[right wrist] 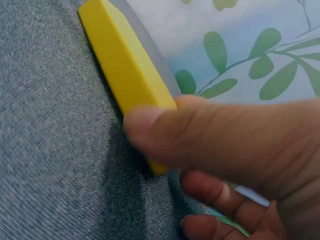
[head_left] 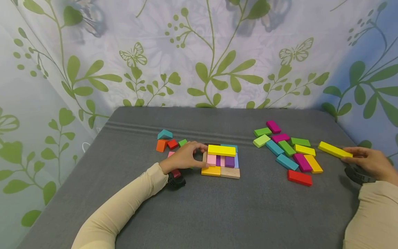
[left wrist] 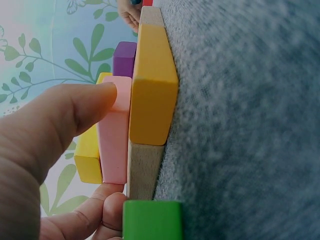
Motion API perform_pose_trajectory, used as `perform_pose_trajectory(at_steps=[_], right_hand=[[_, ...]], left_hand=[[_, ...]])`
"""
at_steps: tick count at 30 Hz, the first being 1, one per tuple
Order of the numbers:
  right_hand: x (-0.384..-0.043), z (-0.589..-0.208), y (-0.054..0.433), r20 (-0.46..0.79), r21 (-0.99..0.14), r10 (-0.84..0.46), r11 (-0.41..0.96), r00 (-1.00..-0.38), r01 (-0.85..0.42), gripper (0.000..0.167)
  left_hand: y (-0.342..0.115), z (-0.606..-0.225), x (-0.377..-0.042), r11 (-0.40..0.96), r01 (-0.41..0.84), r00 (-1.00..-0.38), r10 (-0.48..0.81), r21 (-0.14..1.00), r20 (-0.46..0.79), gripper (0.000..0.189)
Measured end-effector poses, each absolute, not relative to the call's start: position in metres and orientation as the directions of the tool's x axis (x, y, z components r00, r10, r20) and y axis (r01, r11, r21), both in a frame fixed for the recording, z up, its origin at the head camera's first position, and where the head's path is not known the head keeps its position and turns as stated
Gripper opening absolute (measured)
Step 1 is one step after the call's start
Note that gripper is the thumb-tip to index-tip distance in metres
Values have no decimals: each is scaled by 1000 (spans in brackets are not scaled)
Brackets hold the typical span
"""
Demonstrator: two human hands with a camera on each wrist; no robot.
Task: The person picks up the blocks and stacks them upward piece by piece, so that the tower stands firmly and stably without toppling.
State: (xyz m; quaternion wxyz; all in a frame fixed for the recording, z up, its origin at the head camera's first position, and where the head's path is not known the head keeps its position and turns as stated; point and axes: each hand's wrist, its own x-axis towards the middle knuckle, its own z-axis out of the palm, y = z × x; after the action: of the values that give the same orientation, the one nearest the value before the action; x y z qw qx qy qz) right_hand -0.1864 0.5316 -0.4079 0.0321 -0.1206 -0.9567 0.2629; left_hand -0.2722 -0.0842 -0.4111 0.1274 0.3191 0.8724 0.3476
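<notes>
On a grey cloth-covered table (head_left: 199, 214), a person's left hand (head_left: 186, 157) pinched a pale pink wooden block (head_left: 211, 159) between thumb and fingers at the left side of a low stack. A long, bright yellow rectangular block (head_left: 221, 150) lay across the stack's top, over the pink block and a purple wooden block (head_left: 229, 162). A flat golden-yellow block (head_left: 210, 171) and a plain wood-grain block (head_left: 230, 173) formed the near edge of the base.

Far to the right, the right hand (head_left: 370, 162) gripped one end of a second long yellow block (head_left: 335, 150); whether its other end touched the table could not be told. Loose blocks, including a red one (head_left: 299, 177), lay between.

A sideways tug on the pink block could have tipped the yellow block above it. The one-ended grip risked letting the second yellow block swing or slip, perhaps knocking the stack if brought there.
</notes>
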Motion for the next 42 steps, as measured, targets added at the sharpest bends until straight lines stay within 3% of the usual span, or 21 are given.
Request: perform_pose_trajectory(at_steps=[21, 35, 42], right_hand=[[-226, -371, 466, 38, -588, 101, 807, -994, 59, 61], [-242, -360, 411, 141, -630, -131, 753, -981, -192, 38], [-246, -357, 379, 247, -612, -292, 693, -924, -382, 33]], left_hand=[[-85, -412, -273, 547, 466, -764, 645, 695, 4, 65], [-83, -413, -273, 562, 451, -771, 636, 693, -14, 69], [-84, -413, -274, 567, 440, -774, 633, 696, -26, 70]])
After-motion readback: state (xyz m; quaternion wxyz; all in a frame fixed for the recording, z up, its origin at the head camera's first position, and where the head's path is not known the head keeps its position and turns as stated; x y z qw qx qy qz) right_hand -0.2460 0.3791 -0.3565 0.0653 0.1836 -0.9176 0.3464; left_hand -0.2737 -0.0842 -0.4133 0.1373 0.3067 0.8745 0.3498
